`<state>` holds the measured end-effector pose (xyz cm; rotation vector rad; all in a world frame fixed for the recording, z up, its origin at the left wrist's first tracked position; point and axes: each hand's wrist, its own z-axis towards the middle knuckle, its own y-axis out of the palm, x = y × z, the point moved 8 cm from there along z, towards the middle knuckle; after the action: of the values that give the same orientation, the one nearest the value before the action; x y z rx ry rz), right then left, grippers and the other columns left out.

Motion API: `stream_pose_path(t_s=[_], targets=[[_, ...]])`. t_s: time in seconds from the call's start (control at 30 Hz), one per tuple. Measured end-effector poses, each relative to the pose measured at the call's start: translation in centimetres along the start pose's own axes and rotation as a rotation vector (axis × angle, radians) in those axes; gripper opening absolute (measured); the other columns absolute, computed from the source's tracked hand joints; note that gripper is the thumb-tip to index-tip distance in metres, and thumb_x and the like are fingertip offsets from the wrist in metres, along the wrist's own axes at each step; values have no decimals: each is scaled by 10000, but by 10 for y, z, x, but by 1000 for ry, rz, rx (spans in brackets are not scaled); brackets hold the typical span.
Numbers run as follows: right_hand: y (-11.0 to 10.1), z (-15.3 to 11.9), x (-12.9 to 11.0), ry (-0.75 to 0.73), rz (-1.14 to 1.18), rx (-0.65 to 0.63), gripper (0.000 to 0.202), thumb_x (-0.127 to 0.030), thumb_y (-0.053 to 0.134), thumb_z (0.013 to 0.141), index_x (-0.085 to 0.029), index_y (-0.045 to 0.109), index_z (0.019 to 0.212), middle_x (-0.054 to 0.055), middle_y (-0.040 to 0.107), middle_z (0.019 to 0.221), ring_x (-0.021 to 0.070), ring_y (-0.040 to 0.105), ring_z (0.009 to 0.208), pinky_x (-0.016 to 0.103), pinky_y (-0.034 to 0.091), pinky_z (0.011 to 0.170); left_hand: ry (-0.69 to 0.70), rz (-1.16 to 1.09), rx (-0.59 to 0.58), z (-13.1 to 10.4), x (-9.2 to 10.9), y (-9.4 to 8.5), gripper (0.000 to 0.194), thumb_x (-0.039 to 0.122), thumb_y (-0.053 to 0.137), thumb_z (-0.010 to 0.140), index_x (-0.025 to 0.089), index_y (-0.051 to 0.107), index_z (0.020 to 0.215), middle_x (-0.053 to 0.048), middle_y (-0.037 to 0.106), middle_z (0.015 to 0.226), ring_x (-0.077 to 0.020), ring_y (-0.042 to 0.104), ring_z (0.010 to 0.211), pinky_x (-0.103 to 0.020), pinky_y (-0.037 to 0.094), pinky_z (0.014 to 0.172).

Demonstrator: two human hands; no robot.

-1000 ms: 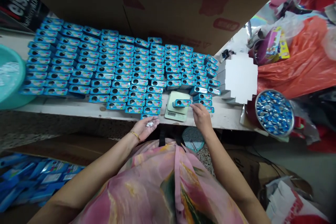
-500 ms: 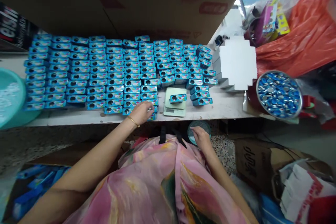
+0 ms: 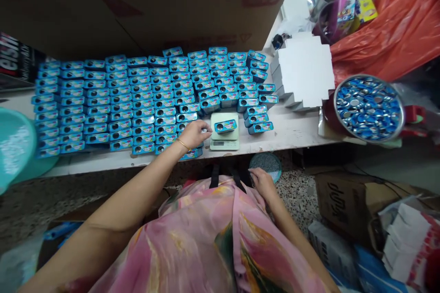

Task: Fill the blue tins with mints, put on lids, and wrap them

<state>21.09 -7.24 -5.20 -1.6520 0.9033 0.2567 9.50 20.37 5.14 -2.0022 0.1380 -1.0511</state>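
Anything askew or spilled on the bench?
Slightly askew: the blue box on the scale sits turned against its edges, and some right-hand boxes angle differently from the straighter left columns. No spill visible.

A long white table with chips along its front edge runs from left to right, a big brown cardboard box standing at its back. Below, the floor is speckled, and the light is dimmer there.
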Motion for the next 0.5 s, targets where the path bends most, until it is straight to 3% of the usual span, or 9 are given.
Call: stream_pose_path(t_s=[0.17, 0.5], targets=[[1, 3, 5, 6, -1, -7, 284, -174, 388, 822, -209, 608, 998, 53, 622, 928, 150, 571, 867, 271, 441, 772, 136, 154, 26, 12, 31, 15, 161, 154, 494, 720, 149, 633, 800, -78, 550, 863, -195, 518, 832, -297, 378, 774], [3, -9, 15, 34, -12, 10, 289, -164, 388, 814, -209, 606, 997, 54, 620, 923, 153, 573, 864, 267, 443, 760, 144, 221, -53, 25, 33, 36, 179, 153, 459, 767, 150, 607, 869, -108, 501, 974, -218, 491, 913, -315, 352, 829]])
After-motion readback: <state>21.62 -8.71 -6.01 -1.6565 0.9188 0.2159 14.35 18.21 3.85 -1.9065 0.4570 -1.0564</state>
